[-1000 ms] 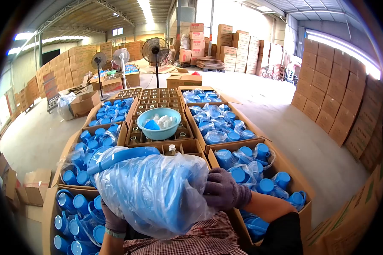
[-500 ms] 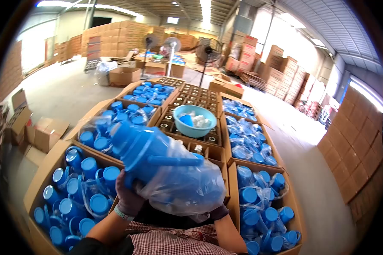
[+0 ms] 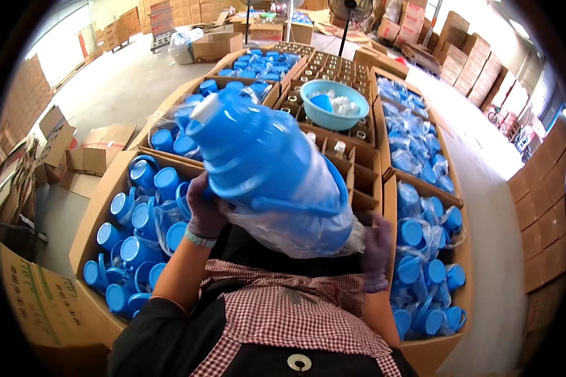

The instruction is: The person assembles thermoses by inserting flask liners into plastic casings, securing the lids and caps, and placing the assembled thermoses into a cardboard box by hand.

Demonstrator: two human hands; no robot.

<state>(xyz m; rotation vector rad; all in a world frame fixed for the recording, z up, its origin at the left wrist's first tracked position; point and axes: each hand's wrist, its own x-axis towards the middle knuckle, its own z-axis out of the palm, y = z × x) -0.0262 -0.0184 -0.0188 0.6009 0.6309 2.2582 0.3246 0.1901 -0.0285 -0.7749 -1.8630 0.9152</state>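
A stack of blue plastic parts [image 3: 264, 151] with a handle lies tilted in front of me, its lower right part wrapped in clear plastic bag [image 3: 295, 229]. My left hand [image 3: 206, 206], in a purple glove, grips the underside of the stack near its left end. My right hand [image 3: 376, 251], also gloved and blurred by motion, is upright beside the bag's right end; whether it touches the bag is unclear. Behind the stack stands a divided carton [image 3: 366, 179] with a few bottle tops showing, one of them a white-capped bottle [image 3: 340, 148].
Cartons of blue cups stand at left [image 3: 135, 242] and right [image 3: 424, 270]. A light blue basin [image 3: 333, 119] with white pieces sits on the bottle cartons. Opened boxes [image 3: 94, 151] lie on the floor at left; fans and stacked cartons stand behind.
The stack has turned so its narrow end points up and left, and more of it shows out of the bag. My right hand has moved from beneath the bag to its right. The view has shifted.
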